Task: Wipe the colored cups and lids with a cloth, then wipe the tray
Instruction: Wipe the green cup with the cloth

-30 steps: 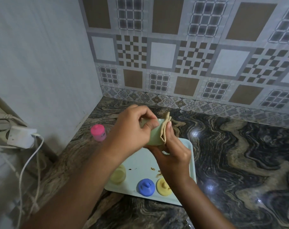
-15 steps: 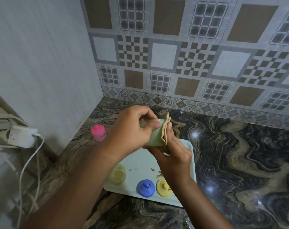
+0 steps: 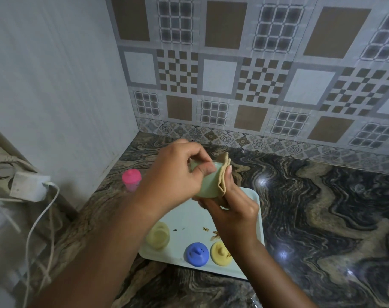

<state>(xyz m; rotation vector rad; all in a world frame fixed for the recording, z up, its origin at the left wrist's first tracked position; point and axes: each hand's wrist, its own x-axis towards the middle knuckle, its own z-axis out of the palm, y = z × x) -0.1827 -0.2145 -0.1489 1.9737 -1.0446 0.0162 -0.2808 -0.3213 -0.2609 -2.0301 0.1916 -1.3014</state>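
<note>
Green cup [image 3: 208,185]: smooth pale plastic, rounded wall, held above the far end of the tray [image 3: 254,203], with the left hand [image 3: 173,174] curled round its left side and the right hand [image 3: 233,210] pinching a folded tan cloth [image 3: 224,174] against its right side. Tray: flat, pale blue, round-cornered, on the glossy dark-veined stone bench [image 3: 322,218]. Near edge carries a yellow cup [image 3: 158,235], a domed blue lid [image 3: 196,254], a yellow lid [image 3: 221,252] and brown crumbs [image 3: 213,233].
</note>
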